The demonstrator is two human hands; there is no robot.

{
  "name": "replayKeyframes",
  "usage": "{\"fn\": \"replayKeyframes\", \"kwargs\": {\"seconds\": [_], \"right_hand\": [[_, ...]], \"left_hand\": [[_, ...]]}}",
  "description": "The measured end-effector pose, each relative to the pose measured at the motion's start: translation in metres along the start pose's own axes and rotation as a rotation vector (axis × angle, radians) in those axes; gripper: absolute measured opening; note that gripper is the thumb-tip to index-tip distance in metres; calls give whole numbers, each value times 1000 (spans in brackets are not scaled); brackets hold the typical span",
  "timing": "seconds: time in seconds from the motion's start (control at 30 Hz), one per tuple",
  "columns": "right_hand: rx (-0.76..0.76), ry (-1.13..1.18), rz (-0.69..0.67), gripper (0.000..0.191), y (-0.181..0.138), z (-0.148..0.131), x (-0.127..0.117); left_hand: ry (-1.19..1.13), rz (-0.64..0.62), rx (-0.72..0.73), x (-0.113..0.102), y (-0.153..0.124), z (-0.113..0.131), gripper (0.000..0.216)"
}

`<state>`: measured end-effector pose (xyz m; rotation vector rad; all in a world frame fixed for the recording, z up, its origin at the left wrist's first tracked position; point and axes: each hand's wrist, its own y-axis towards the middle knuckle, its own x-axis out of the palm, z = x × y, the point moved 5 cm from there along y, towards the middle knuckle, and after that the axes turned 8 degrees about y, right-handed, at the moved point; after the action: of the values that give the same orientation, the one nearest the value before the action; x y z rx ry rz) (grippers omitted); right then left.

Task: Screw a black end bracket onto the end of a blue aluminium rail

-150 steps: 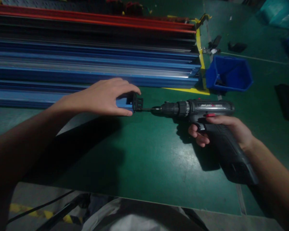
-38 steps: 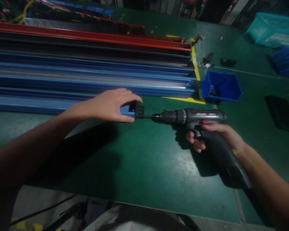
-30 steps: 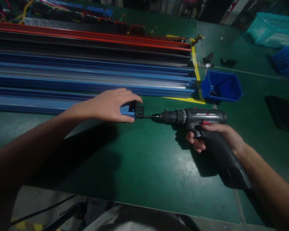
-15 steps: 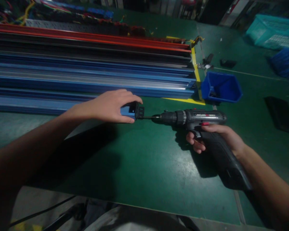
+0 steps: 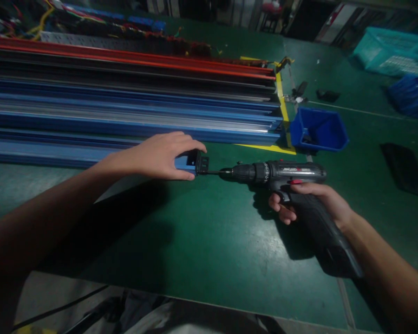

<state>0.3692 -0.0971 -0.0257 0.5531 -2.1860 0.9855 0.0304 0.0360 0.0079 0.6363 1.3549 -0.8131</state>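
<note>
- Left hand (image 5: 163, 155): grip clasping the end of the blue rail (image 5: 48, 152), beside the black end cap (image 5: 203, 164).
- Right hand (image 5: 330, 202): grip wrapped around the power drill (image 5: 278, 171); bit (image 5: 215, 172) at the end cap.
- Blue rail: lying lengthwise on the green bench (image 5: 223, 250).
- Hazard, as judged: a skewed bit could slip towards the left thumb (image 5: 185, 175).

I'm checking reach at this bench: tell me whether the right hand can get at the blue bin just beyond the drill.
Probably not as things stand: the right hand is wrapped around the drill. Freed, it likely could: the blue bin looks near, and nothing covers its open top.
</note>
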Motion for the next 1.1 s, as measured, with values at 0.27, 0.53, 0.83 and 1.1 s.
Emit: {"fn": "replayKeyframes", "kwargs": {"seconds": [0.27, 0.53, 0.83, 1.1], "right_hand": [[-9, -12, -3, 38, 0, -1, 1], [-25, -23, -39, 37, 1, -1, 1], [-47, -52, -79, 37, 1, 0, 2], [-80, -79, -62, 30, 2, 1, 1]], "left_hand": [[0, 11, 4, -1, 0, 1, 73], [20, -1, -10, -1, 1, 2, 72], [9, 3, -6, -1, 1, 2, 70], [4, -17, -13, -3, 1, 5, 67]]}}
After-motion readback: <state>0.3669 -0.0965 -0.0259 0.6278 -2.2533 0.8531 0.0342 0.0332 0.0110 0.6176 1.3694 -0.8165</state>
